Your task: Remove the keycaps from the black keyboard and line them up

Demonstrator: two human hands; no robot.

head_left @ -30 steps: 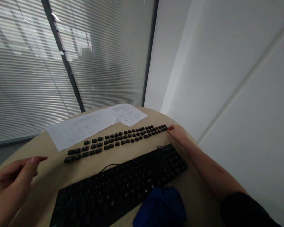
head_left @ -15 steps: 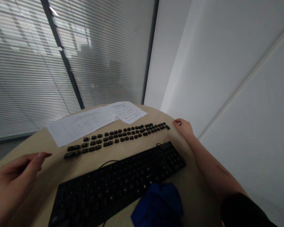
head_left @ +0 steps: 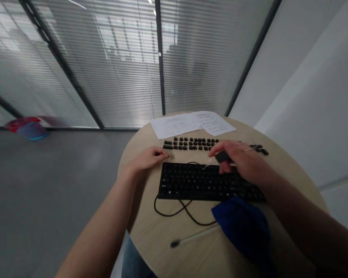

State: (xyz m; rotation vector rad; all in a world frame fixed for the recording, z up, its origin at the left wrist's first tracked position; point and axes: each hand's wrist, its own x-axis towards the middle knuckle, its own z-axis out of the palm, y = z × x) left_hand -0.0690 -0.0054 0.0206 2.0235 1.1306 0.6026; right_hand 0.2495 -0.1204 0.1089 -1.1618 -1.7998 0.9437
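Note:
My left hand [head_left: 153,156] rests at the table's left side, thumb and fingers drawn together, near the left end of the rows of loose black keycaps [head_left: 191,143]; nothing shows in it. Over the right part of the black keyboard [head_left: 191,181], my right hand [head_left: 243,158] grips what looks like a keycap puller [head_left: 222,156], a dark handle with thin wire ends. The hand hides part of the keyboard and some keycaps. A blue cloth [head_left: 243,227] lies against the keyboard's near right edge, over the end of a thin-handled brush [head_left: 191,236].
Printed sheets [head_left: 176,125] lie along the far edge of the round wooden table [head_left: 150,247]. A cable [head_left: 168,214] loops in front of the keyboard. On the floor at far left stands a blue and red basket [head_left: 33,130]. Blinds and a white wall surround the table.
The view has swung left and down. My right hand has come from the table's far right edge to above the keyboard, and the dark tool now shows in it.

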